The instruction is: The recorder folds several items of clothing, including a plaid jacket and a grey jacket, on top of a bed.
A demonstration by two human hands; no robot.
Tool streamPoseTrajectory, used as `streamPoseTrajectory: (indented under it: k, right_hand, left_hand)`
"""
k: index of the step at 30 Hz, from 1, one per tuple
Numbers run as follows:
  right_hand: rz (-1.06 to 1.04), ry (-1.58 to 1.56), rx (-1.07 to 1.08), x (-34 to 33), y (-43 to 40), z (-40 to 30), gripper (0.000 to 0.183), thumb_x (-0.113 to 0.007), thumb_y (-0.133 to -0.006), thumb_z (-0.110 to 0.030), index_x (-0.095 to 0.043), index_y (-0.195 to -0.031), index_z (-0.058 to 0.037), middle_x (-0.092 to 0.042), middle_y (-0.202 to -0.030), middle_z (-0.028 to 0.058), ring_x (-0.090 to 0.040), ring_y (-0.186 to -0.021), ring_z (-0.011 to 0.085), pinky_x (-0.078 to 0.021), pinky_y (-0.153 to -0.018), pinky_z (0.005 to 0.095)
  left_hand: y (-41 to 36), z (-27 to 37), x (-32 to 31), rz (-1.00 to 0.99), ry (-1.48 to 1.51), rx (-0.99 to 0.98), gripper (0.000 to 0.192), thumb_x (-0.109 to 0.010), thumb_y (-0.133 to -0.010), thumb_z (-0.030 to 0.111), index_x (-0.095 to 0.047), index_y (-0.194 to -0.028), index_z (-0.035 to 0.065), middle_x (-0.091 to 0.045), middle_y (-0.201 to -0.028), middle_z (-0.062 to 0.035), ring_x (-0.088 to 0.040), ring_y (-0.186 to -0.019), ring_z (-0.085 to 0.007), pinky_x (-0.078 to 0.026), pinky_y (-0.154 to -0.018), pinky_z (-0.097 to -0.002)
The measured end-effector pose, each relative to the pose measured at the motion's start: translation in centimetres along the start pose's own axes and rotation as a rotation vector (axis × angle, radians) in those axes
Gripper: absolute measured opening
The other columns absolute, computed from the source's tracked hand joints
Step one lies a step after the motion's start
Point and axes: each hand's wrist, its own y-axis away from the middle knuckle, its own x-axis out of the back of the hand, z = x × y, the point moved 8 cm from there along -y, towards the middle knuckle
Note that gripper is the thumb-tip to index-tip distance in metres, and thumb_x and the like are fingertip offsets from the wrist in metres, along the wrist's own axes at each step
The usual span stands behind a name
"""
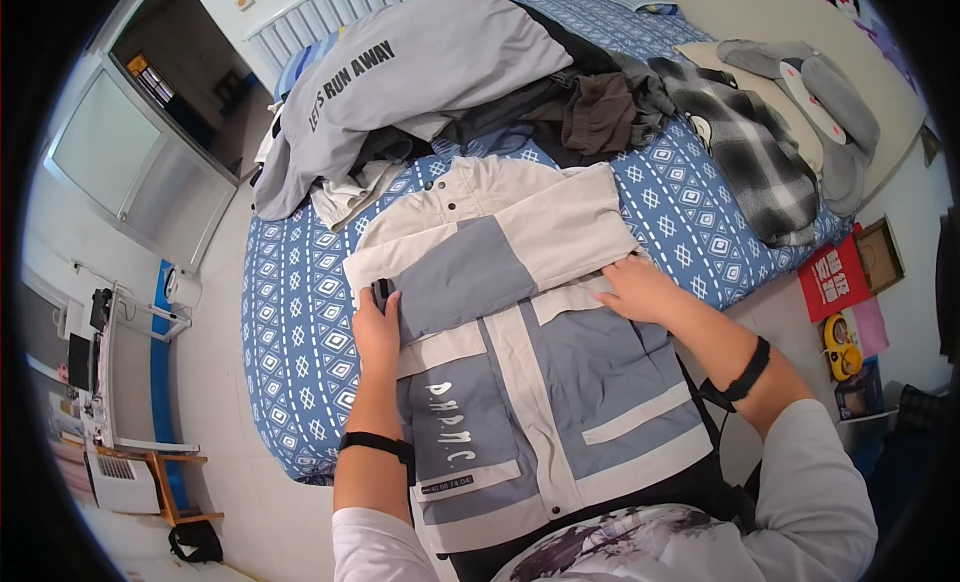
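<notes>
A cream and blue-grey jacket (540,402) lies front up, its collar on the bed and its hem hanging towards my lap. One sleeve (465,274) is folded across the chest. My left hand (377,330) grips the dark cuff of that sleeve at the jacket's left edge, thumb on top. At the other side my right hand (636,288) rests by the sleeve's shoulder end, its fingers partly tucked under the cloth; whether it pinches the fabric is hard to see. Snap buttons show near the collar.
A blue patterned bedsheet (292,342) covers the bed. Behind the jacket lie a grey printed garment (420,64), brown shorts (598,113) and a plaid garment (750,154). A grey plush toy (840,101) is at the right. A red bag (832,278) stands beyond the bed's edge.
</notes>
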Motion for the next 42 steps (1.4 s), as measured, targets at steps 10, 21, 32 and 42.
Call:
streamPoseTrajectory:
  k: [10, 21, 32, 42]
  right_hand:
    - [0.538, -0.195, 0.313, 7.7, -4.6, -7.1, 0.053, -0.055, -0.1, -0.034, -0.05, -0.145, -0.0066, -0.047, -0.153, 0.0178, -0.047, -0.139, 0.0365, -0.0375, -0.115, 0.047]
    - [0.386, 0.041, -0.014, 0.1, -11.0, 5.6, 0.071, -0.043, -0.105, -0.046, -0.02, -0.163, -0.0107, -0.02, -0.17, 0.0094, -0.024, -0.155, 0.026, -0.0181, -0.125, 0.0484]
    - [0.276, -1.368, -0.291, -2.7, -1.8, 12.8, 0.032, -0.062, -0.1, -0.029, -0.059, -0.116, -0.0013, -0.063, -0.102, 0.0056, -0.06, -0.084, 0.0127, -0.052, -0.077, 0.028]
    - [0.165, -1.5, -0.465, -0.9, -11.0, 13.1, 0.048, -0.068, -0.097, -0.034, -0.062, -0.122, 0.007, -0.07, -0.111, 0.0142, -0.069, -0.096, 0.0217, -0.0559, -0.087, 0.0368]
  left_hand:
    - [6.2, 10.9, -5.2, 0.009, -0.271, -0.641, 0.068, -0.059, -0.098, 0.035, -0.035, -0.158, 0.0158, -0.031, -0.163, -0.0168, -0.028, -0.151, -0.0378, -0.023, -0.122, -0.0528]
    - [5.4, 10.1, -8.1, -0.048, -0.248, -0.632, 0.068, -0.048, -0.101, 0.041, -0.03, -0.161, 0.0145, -0.022, -0.168, -0.0148, -0.02, -0.155, -0.0362, -0.014, -0.124, -0.0537]
    - [4.9, 8.8, -8.5, -0.079, -0.12, -0.63, 0.066, -0.049, -0.1, 0.031, -0.031, -0.159, 0.0073, -0.024, -0.168, -0.0134, -0.02, -0.155, -0.0317, -0.014, -0.126, -0.05]
    - [5.3, 9.0, -8.2, -0.044, -0.198, -0.618, 0.068, -0.049, -0.099, 0.03, -0.028, -0.16, 0.0092, -0.024, -0.168, -0.0121, -0.021, -0.155, -0.0322, -0.016, -0.125, -0.0511]
